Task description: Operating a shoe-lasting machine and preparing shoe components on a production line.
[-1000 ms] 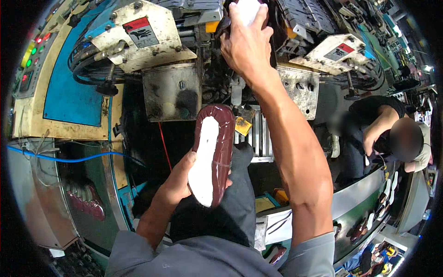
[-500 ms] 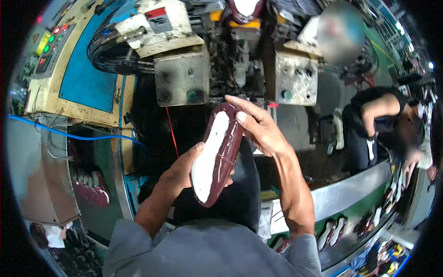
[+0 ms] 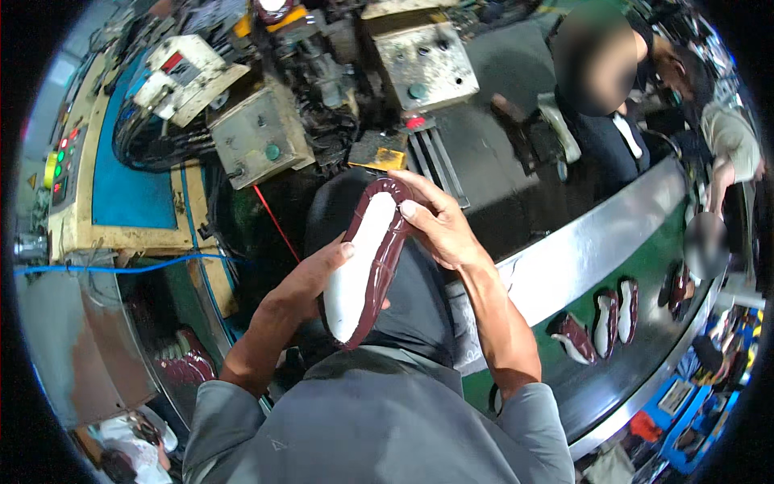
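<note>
A glossy dark red shoe upper (image 3: 383,278) lies tilted between my hands over my lap, its underside with a white insole (image 3: 353,278) facing up. My left hand (image 3: 314,274) grips the near left side, thumb on the edge of the insole and fingertips just showing past the right side. At the far end my right hand (image 3: 439,226) is closed on the right edge, with the thumb pressed near the gathered rim and the index finger stretched along the outside. The shoe's upper face is hidden beneath.
Ahead stands a machine with metal control boxes (image 3: 262,137). On the right, a green conveyor (image 3: 556,387) carries several dark red shoes (image 3: 606,323) behind a metal rail (image 3: 580,258). More shoes (image 3: 185,359) sit at left, below a blue hose (image 3: 145,266). Other people work at far right.
My view has turned right, so the machine shifts left and more of the conveyor shows. Both hands keep their hold on the shoe upper, now slightly lower and left in view.
</note>
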Demonstrator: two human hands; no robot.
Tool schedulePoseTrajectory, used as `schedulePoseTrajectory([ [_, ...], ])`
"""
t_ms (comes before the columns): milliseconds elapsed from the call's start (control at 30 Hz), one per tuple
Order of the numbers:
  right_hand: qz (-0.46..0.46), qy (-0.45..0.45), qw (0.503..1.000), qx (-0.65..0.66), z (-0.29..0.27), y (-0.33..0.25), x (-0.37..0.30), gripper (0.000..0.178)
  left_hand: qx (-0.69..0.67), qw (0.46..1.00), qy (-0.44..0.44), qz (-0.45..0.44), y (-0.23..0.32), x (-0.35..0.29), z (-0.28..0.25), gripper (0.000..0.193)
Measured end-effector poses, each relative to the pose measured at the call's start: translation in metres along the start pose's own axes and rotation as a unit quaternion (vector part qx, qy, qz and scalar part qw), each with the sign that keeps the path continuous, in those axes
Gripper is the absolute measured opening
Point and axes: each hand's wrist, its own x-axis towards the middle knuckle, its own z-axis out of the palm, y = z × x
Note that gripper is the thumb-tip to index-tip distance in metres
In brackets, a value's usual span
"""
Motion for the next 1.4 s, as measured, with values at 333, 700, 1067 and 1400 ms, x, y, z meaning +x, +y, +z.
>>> schedulePoseTrajectory([
  [333, -0.115, 0.235, 0.960, -0.094, -0.024, 0.020, -0.064, 0.044, 0.219, 0.975, -0.023, 0.034, -0.022, 0.047, 0.061, 0.065],
  [700, 0.095, 0.569, 0.495, -0.650, -0.134, 0.141, -0.225, 0.087, 0.001, 0.991, -0.096, -0.088, -0.088, 0.140, 0.058, 0.061],
  [1067, 0.094, 0.599, 0.787, -0.117, -0.160, 0.107, -0.298, 0.062, 0.041, 0.940, -0.116, -0.319, -0.171, 0.239, 0.059, 0.066],
  [1400, 0.079, 0.571, 0.700, -0.423, -0.129, 0.089, -0.259, 0.067, 0.009, 0.940, -0.069, -0.334, -0.196, 0.254, 0.046, 0.062],
])
